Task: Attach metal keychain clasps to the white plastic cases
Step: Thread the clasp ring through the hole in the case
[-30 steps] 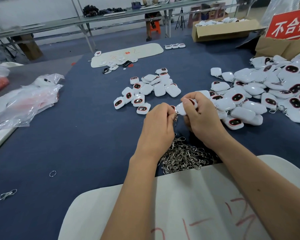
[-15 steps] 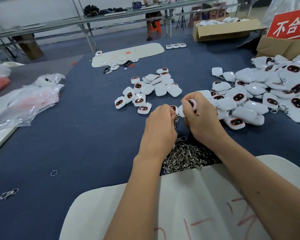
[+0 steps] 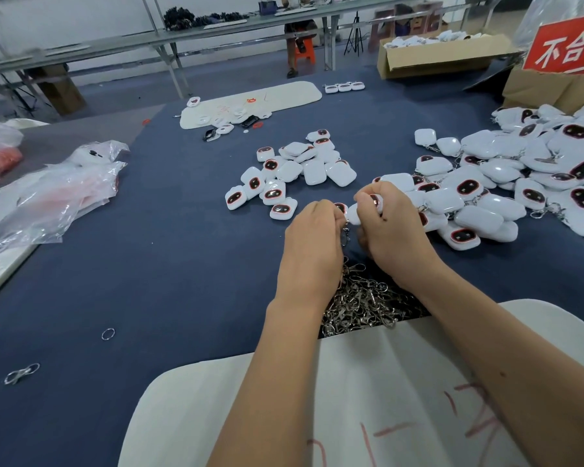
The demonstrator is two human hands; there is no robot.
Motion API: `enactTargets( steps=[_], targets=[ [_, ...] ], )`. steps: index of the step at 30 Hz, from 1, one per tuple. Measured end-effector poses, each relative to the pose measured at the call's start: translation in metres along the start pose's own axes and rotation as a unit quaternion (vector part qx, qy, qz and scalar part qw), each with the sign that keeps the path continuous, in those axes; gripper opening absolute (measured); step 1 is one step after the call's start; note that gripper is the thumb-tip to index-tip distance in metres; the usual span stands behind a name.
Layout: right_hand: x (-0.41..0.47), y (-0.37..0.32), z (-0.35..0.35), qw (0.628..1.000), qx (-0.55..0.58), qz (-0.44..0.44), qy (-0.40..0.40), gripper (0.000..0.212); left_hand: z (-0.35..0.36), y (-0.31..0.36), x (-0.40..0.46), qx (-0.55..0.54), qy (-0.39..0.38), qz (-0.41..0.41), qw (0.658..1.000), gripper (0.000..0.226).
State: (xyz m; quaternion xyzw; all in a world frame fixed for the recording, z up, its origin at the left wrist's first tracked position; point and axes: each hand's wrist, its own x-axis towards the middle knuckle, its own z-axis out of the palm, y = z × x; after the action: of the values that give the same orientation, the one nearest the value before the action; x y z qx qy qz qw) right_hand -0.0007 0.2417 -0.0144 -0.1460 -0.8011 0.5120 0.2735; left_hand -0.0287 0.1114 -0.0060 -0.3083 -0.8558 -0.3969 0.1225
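My right hand grips a white plastic case with a dark oval window, held above the blue table. My left hand pinches a metal keychain clasp right at the case's edge; the clasp hangs down between my hands. A heap of loose silver clasps lies just beneath my wrists. A small group of white cases lies beyond my left hand. A large pile of cases with clasps on them spreads to the right.
A white board with red marks lies at the near edge under my forearms. Plastic bags sit at the left. A loose ring and a stray clasp lie on the cloth. Cardboard boxes and a red sign stand at the back right.
Both hands stay together over the clasp heap. My fingers have shifted slightly on the case and the clasp; nothing was let go.
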Motion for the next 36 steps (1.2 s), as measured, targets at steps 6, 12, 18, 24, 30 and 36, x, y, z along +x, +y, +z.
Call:
enactTargets(
  steps=[6, 12, 18, 24, 30, 36],
  targets=[
    [-0.001, -0.002, -0.002, 0.98, 0.189, 0.059, -0.026, 0.03, 0.004, -0.007, 0.005, -0.065, 0.015, 0.013, 0.998, 0.015],
    [0.0, -0.001, -0.001, 0.975, 0.21, 0.069, 0.014, 0.018, 0.001, -0.01, 0.007, -0.076, 0.019, -0.013, 0.997, 0.014],
    [0.0, 0.002, -0.007, 0.976, 0.158, 0.042, 0.143, 0.035, 0.005, -0.01, 0.006, 0.076, -0.106, 0.009, 0.991, 0.029],
    [0.001, 0.005, -0.005, 0.984, 0.116, 0.042, 0.127, 0.022, 0.007, -0.004, 0.005, 0.073, -0.105, -0.015, 0.992, 0.005],
    [0.0, 0.006, -0.004, 0.995, 0.056, 0.023, 0.074, 0.033, 0.009, -0.006, 0.006, -0.019, -0.053, -0.092, 0.994, 0.011],
    [-0.002, 0.003, -0.003, 0.998, 0.018, -0.042, -0.046, 0.016, 0.001, -0.006, 0.01, -0.249, 0.052, -0.171, 0.952, 0.013]
  ],
)
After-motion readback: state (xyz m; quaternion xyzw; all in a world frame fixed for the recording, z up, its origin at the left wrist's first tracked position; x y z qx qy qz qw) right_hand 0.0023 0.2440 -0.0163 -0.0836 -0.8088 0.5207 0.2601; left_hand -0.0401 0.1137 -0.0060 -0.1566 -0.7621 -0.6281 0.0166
